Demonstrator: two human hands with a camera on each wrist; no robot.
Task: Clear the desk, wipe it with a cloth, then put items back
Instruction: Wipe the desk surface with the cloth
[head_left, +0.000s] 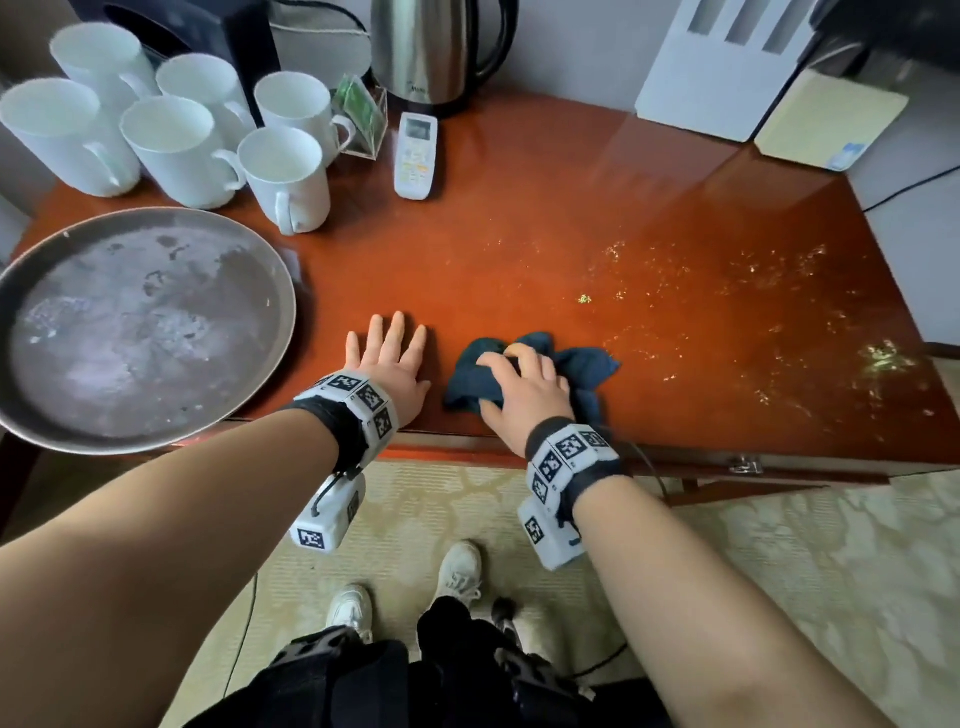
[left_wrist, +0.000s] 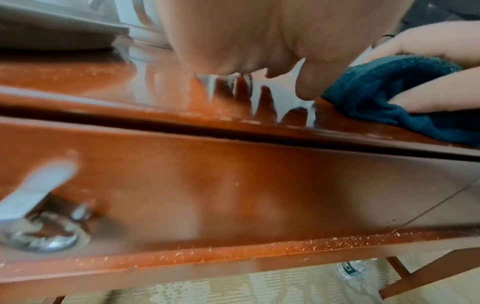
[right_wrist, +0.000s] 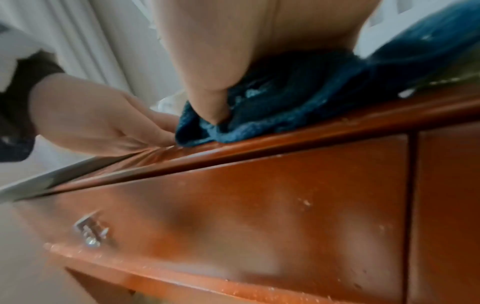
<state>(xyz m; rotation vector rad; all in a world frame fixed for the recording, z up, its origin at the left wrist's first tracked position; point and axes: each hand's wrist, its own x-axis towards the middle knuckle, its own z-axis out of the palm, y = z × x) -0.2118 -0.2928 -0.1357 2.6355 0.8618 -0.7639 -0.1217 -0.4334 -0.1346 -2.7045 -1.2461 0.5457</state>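
The cloth (head_left: 524, 371) is a dark blue-green terry rag, bunched and crumpled rather than folded, lying near the front edge of the worktop (head_left: 571, 218) about midway along it. The right hand (head_left: 524, 395) presses down on it with fingers curled into the folds, the thumb tucked against the fabric in the right wrist view, so it grips the cloth as well as bearing on it. Just beside it, not touching the cloth, the left hand (head_left: 392, 364) lies flat on the wood with fingers spread and straight, holding nothing and seemingly bracing. The step in hand looks like the wiping: the glossy red-brown surface to the right of the cloth is speckled with pale yellowish crumbs (head_left: 753, 291) and a greenish fleck, while the patch around the hands looks cleaner. The next move probably calls for a sweep rightward and away across the speckled area, with steady pressure so the bits gather rather than scatter over the edge. The clearing seems only partial: six white mugs (head_left: 171, 124), a remote control (head_left: 415, 156), a small clear holder (head_left: 363, 117) and a steel kettle (head_left: 431, 47) stand along the back left, and a large round metal tray (head_left: 140, 327) overhangs the front left edge, so that side will need shifting before it can be wiped.
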